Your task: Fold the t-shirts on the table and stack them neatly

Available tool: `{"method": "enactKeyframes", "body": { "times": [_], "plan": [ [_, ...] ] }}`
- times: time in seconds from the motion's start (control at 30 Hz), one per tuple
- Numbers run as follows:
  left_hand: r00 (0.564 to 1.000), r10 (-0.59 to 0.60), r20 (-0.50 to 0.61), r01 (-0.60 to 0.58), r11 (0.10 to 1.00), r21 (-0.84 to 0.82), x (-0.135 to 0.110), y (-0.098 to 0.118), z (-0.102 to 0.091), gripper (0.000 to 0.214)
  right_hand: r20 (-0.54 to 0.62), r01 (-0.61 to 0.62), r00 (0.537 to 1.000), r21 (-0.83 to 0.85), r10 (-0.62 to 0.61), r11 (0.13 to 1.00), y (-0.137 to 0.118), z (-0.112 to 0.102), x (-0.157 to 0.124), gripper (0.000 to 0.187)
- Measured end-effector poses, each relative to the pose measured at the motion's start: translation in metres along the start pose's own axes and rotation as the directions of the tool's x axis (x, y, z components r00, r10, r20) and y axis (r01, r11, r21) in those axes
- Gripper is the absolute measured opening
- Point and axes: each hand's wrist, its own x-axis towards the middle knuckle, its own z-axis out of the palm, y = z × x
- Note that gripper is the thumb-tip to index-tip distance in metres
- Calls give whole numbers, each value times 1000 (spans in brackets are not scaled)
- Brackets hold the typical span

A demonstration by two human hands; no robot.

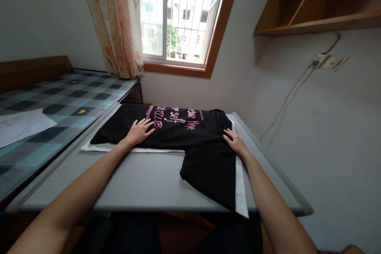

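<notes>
- The black shirt (205, 139) lies flat on the table (143, 174) over a white layer (241, 190), its long axis running from 9 to 3 o'clock in front of me.
- My left hand (138, 132) rests on it, fingers spread, gripping nothing; the pink lettering (178, 120) starts at 2 o'clock from them.
- My right hand (236, 143) is nearer the collar (220, 116), at 11 o'clock from its fingers, which lie loosely parted on the shirt's 3 o'clock edge, no pinch visible.
- The sleeve (211, 178) points toward 6 o'clock, closer to my right.
</notes>
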Motion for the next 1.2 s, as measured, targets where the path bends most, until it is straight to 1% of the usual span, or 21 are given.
{"method": "enactKeyframes", "body": {
  "times": [0.13, 0.27, 0.37, 0.43, 0.5, 0.57, 0.6, 0.63, 0.7, 0.77, 0.83, 1.2],
  "plan": [
    [1000, -3, 7, 3, 1000, 9, 0, 0, 1, 54, -6, 24, 1000, 22, -24, 999, -4, -4, -2, 44],
    [1000, 11, 26, -12, 1000, 15, 1, -1, 0, 55, -105, 34, 994, -5, -35, 999, -14, -8, -4, 42],
    [999, 24, 34, -25, 1000, 11, 1, -2, -5, 55, -167, 67, 984, 7, -64, 998, -21, -11, -5, 43],
    [1000, 16, -8, -16, 1000, 17, 1, -3, -11, 56, -191, 83, 979, 30, -76, 996, -22, -12, -5, 44],
    [997, -6, -80, 9, 999, 37, 0, -3, -16, 58, -209, 94, 975, 58, -80, 994, -21, -12, -5, 47],
    [990, -36, -137, 45, 997, 63, -1, -3, -18, 60, -189, 90, 979, 87, -72, 992, -18, -9, -5, 51],
    [988, -54, -143, 65, 995, 72, -1, -3, -17, 61, -159, 81, 985, 98, -65, 992, -15, -8, -5, 52],
    [990, -70, -124, 80, 994, 77, -1, -4, -15, 62, -120, 70, 991, 103, -57, 992, -12, -6, -5, 53],
    [995, -93, -39, 95, 993, 74, -1, -4, -11, 63, -46, 53, 998, 103, -48, 993, -7, -3, -4, 51],
    [994, -96, 42, 94, 993, 67, 0, -5, -6, 63, -11, 48, 999, 97, -47, 994, -2, -1, -3, 49],
    [993, -94, 66, 90, 994, 70, 0, -6, -3, 63, -1, 47, 999, 96, -47, 994, 0, -1, -2, 49],
    [993, -104, 60, 99, 992, 72, 0, -6, -2, 63, 15, 41, 999, 105, -43, 994, 1, -3, -2, 49]
  ]
}}
